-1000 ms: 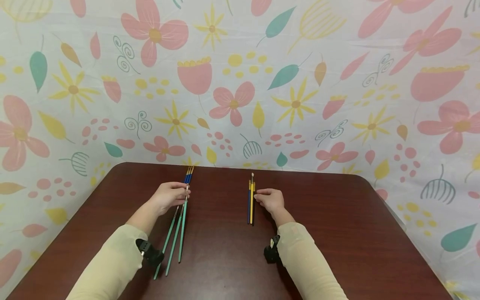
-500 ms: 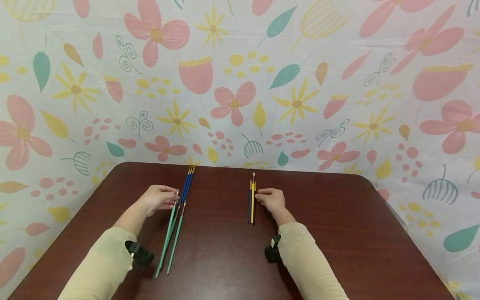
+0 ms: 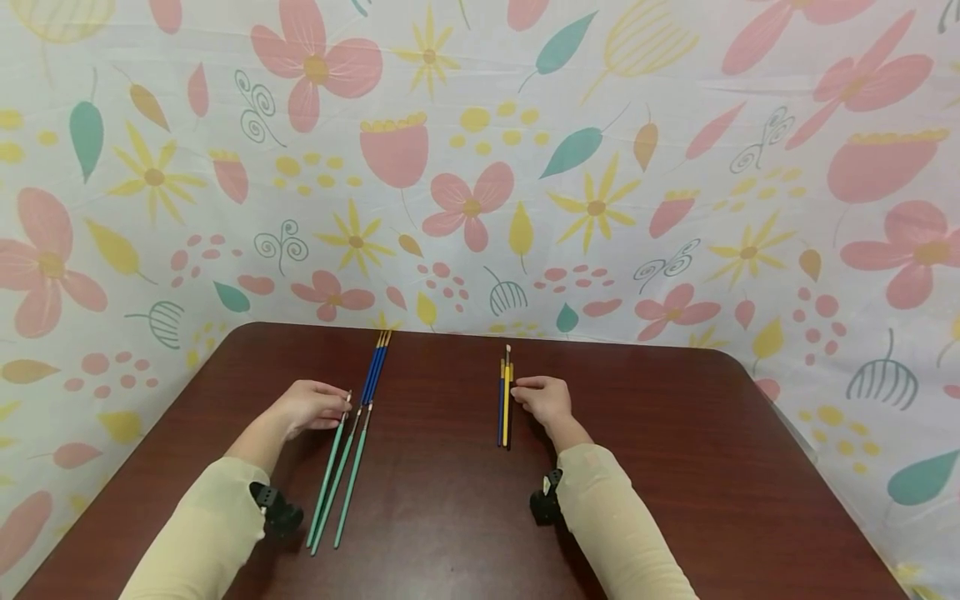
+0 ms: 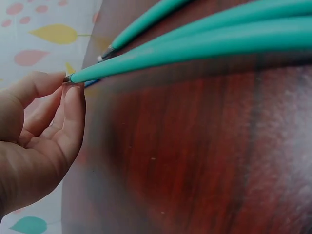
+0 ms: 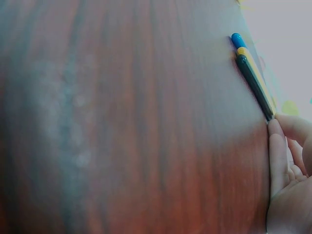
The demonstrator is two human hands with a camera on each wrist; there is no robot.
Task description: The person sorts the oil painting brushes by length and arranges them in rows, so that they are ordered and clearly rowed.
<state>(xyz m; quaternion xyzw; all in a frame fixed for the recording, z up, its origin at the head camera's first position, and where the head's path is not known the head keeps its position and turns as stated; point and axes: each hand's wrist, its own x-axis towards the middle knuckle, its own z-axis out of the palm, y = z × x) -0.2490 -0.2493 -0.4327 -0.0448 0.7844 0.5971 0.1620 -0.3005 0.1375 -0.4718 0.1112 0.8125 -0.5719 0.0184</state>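
Observation:
My left hand [image 3: 311, 407] pinches one green paintbrush [image 3: 327, 475] by its metal collar, bristle end away from me. In the left wrist view, thumb and fingertips meet at the top of that green handle [image 4: 146, 58]. Two other green paintbrushes lie just to its right, the outer one [image 3: 354, 475] slightly apart. Beyond them several blue paintbrushes [image 3: 375, 371] lie side by side. At centre right, my right hand [image 3: 546, 400] pinches the upper end of a black paintbrush [image 5: 253, 83]. Against it lie a yellow paintbrush [image 3: 506, 408] and a dark blue paintbrush [image 3: 500, 408].
Everything lies on a dark reddish-brown table [image 3: 435, 517] with rounded far corners. A flower-patterned cloth [image 3: 480, 275] hangs right behind the far edge. Each wrist wears a small black camera, such as the left one [image 3: 277, 508].
My left hand has carried its green paintbrush leftward and slightly nearer, across the other two, from the right of the green group to its left side. The right hand has stayed put.

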